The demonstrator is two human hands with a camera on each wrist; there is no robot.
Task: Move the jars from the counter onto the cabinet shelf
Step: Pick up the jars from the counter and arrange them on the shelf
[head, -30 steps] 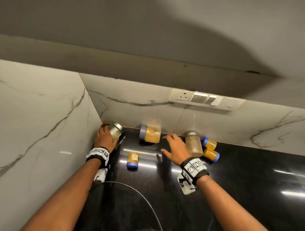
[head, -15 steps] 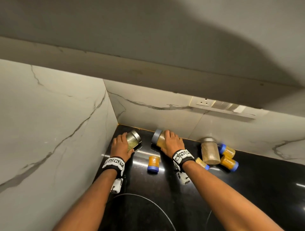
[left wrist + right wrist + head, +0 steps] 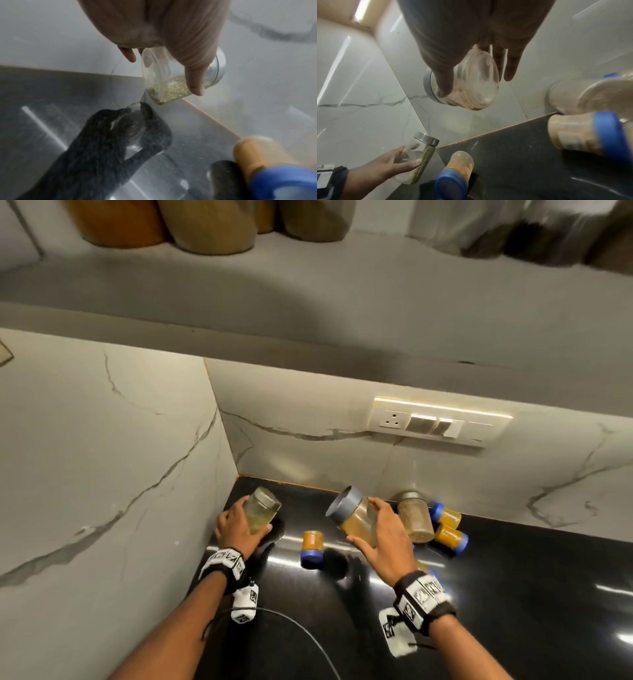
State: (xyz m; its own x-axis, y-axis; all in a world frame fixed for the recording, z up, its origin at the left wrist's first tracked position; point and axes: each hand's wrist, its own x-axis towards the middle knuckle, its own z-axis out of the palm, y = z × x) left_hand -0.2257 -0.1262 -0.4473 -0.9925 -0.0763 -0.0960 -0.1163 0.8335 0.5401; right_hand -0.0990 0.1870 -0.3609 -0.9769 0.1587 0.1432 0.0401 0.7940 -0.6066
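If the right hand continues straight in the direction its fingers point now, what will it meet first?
Probably the marble back wall. The right hand, holding the grey-lidded jar tilted above the counter, points toward it with nothing between. Depth is unclear.

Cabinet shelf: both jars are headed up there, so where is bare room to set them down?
On the cabinet shelf, the front strip is bare, widest in the middle between the brown containers at back left and the dark blurred containers at back right. Both back corners are crowded. The left hand and right hand each hold a jar.
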